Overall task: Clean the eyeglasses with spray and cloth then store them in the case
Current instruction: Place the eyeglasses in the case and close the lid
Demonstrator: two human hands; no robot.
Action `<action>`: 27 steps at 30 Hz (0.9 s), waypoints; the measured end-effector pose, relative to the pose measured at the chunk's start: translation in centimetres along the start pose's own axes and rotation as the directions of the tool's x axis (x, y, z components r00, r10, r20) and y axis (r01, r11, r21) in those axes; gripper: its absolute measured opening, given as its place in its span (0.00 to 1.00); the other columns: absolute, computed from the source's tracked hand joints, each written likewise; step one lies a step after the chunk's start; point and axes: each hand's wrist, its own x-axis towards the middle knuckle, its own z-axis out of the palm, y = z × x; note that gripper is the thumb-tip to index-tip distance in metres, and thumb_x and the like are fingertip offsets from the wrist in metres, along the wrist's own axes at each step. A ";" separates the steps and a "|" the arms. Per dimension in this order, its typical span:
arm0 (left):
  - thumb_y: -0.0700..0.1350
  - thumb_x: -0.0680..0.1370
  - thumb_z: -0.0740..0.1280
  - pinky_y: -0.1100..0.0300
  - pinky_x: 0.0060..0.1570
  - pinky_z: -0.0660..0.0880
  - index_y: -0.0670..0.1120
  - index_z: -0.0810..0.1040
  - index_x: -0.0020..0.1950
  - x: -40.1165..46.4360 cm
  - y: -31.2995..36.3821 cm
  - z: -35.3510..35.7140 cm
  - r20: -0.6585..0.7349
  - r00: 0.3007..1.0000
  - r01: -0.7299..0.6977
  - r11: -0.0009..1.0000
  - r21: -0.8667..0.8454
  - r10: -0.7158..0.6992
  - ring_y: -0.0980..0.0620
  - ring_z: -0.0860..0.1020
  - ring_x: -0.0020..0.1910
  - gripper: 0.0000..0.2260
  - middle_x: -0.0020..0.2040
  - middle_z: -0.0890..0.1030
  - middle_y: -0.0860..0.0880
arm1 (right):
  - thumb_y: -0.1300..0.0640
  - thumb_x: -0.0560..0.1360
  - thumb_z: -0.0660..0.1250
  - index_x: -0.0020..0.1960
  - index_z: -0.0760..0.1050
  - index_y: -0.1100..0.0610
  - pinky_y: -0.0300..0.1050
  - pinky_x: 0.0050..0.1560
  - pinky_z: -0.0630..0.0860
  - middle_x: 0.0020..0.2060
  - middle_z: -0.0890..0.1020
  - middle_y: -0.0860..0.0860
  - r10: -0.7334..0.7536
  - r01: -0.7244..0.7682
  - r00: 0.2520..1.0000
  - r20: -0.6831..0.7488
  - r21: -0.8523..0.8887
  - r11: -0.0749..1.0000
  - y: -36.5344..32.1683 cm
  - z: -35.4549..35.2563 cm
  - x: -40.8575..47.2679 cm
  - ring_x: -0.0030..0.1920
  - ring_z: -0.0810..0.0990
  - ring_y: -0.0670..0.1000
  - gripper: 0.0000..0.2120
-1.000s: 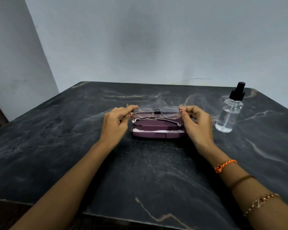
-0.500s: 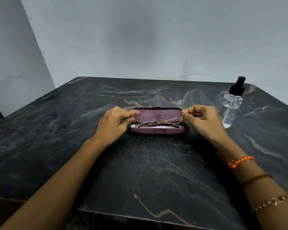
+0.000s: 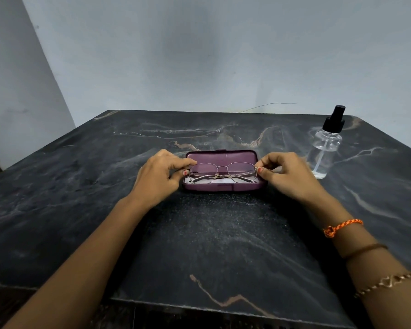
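Observation:
Thin metal-framed eyeglasses (image 3: 222, 173) with folded arms hang low inside the open purple case (image 3: 223, 187), over a white cloth (image 3: 223, 181) that lies in the case's bottom. My left hand (image 3: 158, 178) pinches the frame's left corner. My right hand (image 3: 287, 174) pinches its right corner. The case lid (image 3: 221, 157) stands open behind the lenses. A clear spray bottle (image 3: 326, 143) with a black nozzle stands to the right of the case, apart from my right hand.
The dark marble table (image 3: 199, 233) ends in a front edge close to me. A pale wall (image 3: 199, 55) rises right behind the table's far edge.
Both hands have lowered the eyeglasses from above the case down into it. The lid now shows fully open behind the lenses.

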 end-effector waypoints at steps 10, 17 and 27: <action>0.30 0.70 0.69 0.58 0.37 0.72 0.44 0.82 0.51 0.2 -0.1 -0.4 0.090 0.995 -0.039 0.998 -0.049 0.044 0.48 0.74 0.44 0.14 0.40 0.81 0.51 | 0.61 0.72 0.67 0.42 0.79 0.56 0.37 0.43 0.67 0.38 0.80 0.47 -0.064 0.066 0.998 0.022 -0.137 0.988 -0.5 -0.2 -0.2 0.44 0.76 0.47 0.03; 0.53 0.68 0.66 0.71 0.40 0.65 0.48 0.82 0.50 0.1 0.5 -0.8 0.170 0.985 0.054 0.992 -0.114 -0.034 0.61 0.73 0.44 0.15 0.41 0.81 0.55 | 0.60 0.71 0.67 0.41 0.80 0.55 0.39 0.42 0.68 0.32 0.76 0.42 -0.058 0.063 0.998 0.033 -0.157 0.986 -0.4 -0.1 -0.1 0.38 0.75 0.45 0.03; 0.56 0.64 0.71 0.71 0.43 0.66 0.48 0.80 0.53 0.1 0.1 -0.6 0.258 0.965 0.086 0.989 -0.117 -0.054 0.55 0.75 0.50 0.20 0.50 0.81 0.51 | 0.54 0.74 0.65 0.53 0.70 0.54 0.38 0.38 0.66 0.44 0.71 0.49 -0.032 0.033 0.999 0.025 -0.057 0.998 0.5 0.2 0.1 0.38 0.71 0.45 0.10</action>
